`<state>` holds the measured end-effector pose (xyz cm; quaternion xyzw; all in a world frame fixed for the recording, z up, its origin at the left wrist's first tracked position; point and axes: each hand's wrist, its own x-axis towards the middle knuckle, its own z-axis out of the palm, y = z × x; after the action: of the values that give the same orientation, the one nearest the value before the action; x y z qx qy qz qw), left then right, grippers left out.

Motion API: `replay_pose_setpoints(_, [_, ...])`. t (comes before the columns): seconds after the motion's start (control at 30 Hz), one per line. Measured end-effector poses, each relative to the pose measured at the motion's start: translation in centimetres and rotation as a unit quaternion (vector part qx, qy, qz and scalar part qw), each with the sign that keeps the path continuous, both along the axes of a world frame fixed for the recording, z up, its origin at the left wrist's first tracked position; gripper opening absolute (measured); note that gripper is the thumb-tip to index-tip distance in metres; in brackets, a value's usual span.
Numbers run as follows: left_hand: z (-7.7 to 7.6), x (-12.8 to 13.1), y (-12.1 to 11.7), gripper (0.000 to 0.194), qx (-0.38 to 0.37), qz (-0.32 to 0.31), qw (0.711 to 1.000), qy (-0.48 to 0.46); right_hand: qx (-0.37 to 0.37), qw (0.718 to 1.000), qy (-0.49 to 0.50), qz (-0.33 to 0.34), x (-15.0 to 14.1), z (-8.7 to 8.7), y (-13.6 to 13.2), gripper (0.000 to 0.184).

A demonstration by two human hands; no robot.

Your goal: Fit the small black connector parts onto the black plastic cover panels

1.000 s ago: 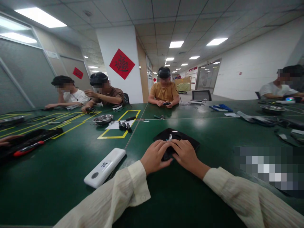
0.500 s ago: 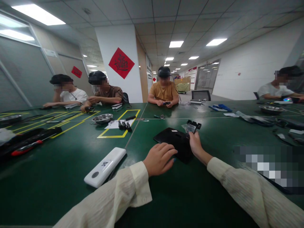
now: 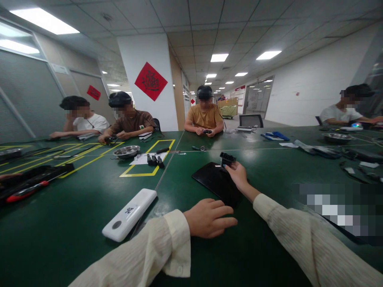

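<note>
My right hand (image 3: 238, 175) grips a small black notched bracket-like part (image 3: 227, 158), held above the far right side of a flat black panel (image 3: 209, 177). The panel lies on the green table (image 3: 179, 255), with a small white label near its far edge. My left hand (image 3: 211, 218) is spread low over the table, nearer to me than the panel, with nothing in it. Left of that hand lies a white power bank (image 3: 130, 215) marked 26.
A metal bowl (image 3: 127, 152) and several black parts (image 3: 155, 160) on white paper lie at a yellow-taped rectangle. Red-handled pliers (image 3: 28, 191) lie at left. Blue cloth (image 3: 275, 136) and plastic bags (image 3: 314, 148) are at right. Several people sit around the table.
Both hands were together over the panel. My right hand moved right with the black part, then back left over the panel. My left hand drew back toward me and spread its fingers.
</note>
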<state>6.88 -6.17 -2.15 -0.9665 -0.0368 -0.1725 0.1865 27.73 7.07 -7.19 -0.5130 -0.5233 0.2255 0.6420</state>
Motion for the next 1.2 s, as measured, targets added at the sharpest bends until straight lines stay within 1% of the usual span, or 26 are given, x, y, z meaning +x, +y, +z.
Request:
replay_pose_setpoints(0.17, [0.3, 0.0, -0.1, 0.026, -0.012, -0.005, 1.0, 0.008, -0.02, 0.999, -0.04, 0.011, -0.1, 0.2, -0.5, 0.03])
replay_pose_setpoints(0.27, [0.4, -0.1, -0.2, 0.026, -0.013, -0.002, 1.0, 0.022, -0.027, 0.996, -0.08, -0.001, -0.2, 0.6, -1.0, 0.03])
replay_pose_setpoints(0.37, [0.4, -0.1, -0.2, 0.026, -0.024, 0.001, 0.999, 0.024, -0.031, 0.991, -0.132, -0.02, -0.3, 1.0, -1.5, 0.027])
replay_pose_setpoints(0.53, [0.3, -0.2, -0.1, 0.025, -0.032, 0.006, 0.999, 0.035, -0.045, 0.976, -0.212, -0.024, -0.5, 1.2, -1.9, 0.022])
replay_pose_setpoints(0.67, [0.3, -0.2, 0.0, 0.024, -0.031, 0.015, 0.998, 0.05, -0.057, 0.966, -0.249, -0.031, -0.8, 1.2, -1.9, 0.03])
replay_pose_setpoints(0.93, [0.1, -0.1, 0.1, 0.024, -0.047, 0.018, 0.997, 0.066, -0.068, 0.956, -0.286, -0.015, -0.5, 1.9, -2.4, 0.05])
replay_pose_setpoints(1.1, [-0.1, -0.2, 0.1, 0.025, -0.047, 0.012, 0.997, 0.06, -0.066, 0.945, -0.316, -0.04, 0.0, 2.5, -2.4, 0.049])
replay_pose_setpoints(1.2, [-0.1, -0.3, 0.1, 0.024, -0.039, 0.006, 0.998, 0.049, -0.07, 0.942, -0.326, -0.04, 0.0, 3.2, -2.5, 0.049])
